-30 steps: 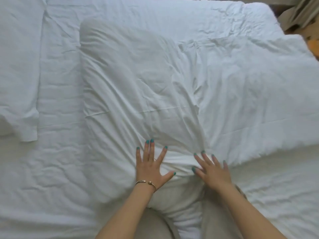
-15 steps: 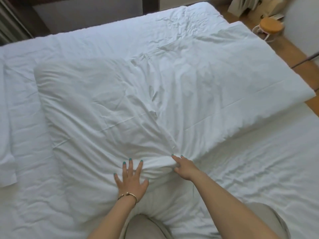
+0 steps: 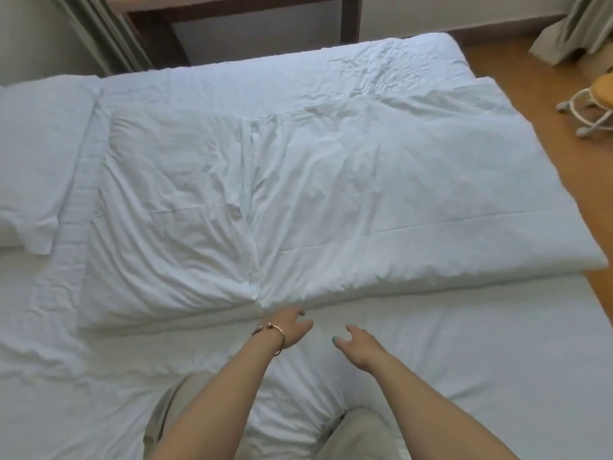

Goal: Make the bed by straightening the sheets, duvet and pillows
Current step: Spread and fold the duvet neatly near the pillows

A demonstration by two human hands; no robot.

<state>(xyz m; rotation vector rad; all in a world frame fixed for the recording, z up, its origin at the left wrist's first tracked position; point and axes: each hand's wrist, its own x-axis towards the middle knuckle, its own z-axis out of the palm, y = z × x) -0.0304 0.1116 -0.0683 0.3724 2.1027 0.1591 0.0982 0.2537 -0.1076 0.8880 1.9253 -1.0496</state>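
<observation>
Both hands have left the duvet [image 3: 331,200]; left hand [image 3: 293,327] beside its edge — right hand [image 3: 360,346] apart; fingers loosely relaxed.

The single head-worn wide-angle camera looks forward and steeply down from above the near edge of the bed [image 3: 99,376], at close range to the hands, with the folded duvet [image 3: 331,207] centred and the floor [image 3: 517,104] beyond the bed's right side.

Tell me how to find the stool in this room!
Start at the big white bed and look past its right edge to the wooden floor. There, at the picture's far right, stands the stool: a round orange-brown seat on thin white legs, unlike the grey-green curtain behind it.
</observation>
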